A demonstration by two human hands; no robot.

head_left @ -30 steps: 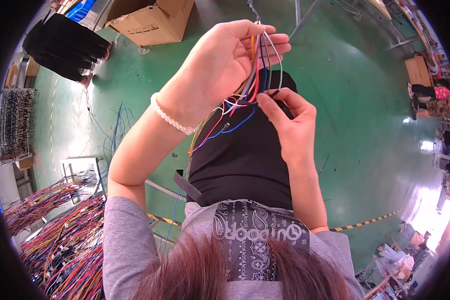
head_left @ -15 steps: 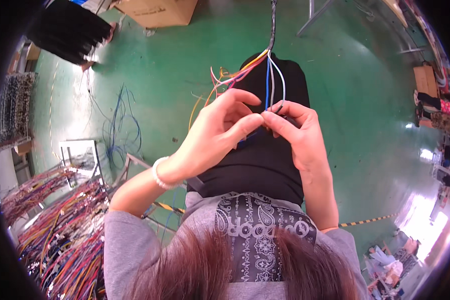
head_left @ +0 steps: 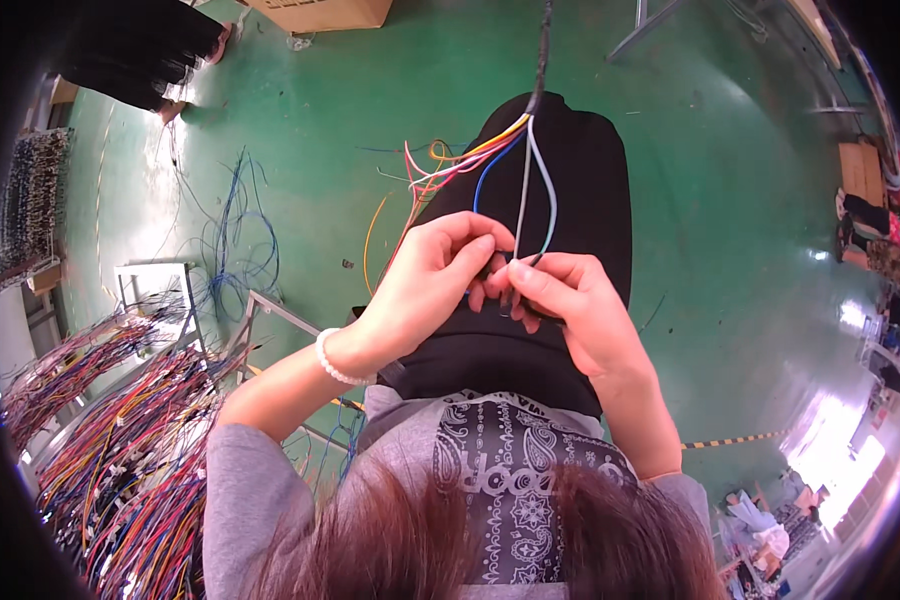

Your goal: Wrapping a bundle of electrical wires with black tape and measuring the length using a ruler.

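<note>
I can see the left hand [head_left: 435,265] (white beads [head_left: 325,354] on its wrist) pinching a blue wire [head_left: 482,180], while the right hand [head_left: 575,295] grips a grey wire [head_left: 523,195] and a white wire [head_left: 551,190].

Trousers [head_left: 570,160] plain black. Over them: blue wire [head_left: 484,176], grey wire [head_left: 523,190], pale-blue wire [head_left: 552,195]; yellow-red-white bunch [head_left: 475,158] crosses their left edge. Above trousers: black cable [head_left: 543,60]. Below: grey shirt [head_left: 255,480], black-and-white paisley panel [head_left: 490,530]. Left: white bracelet [head_left: 326,362], red-yellow-blue wire heap [head_left: 130,470]. Right: yellow-black striped tape [head_left: 735,441]. Floor [head_left: 720,200] around trousers: green.
</note>
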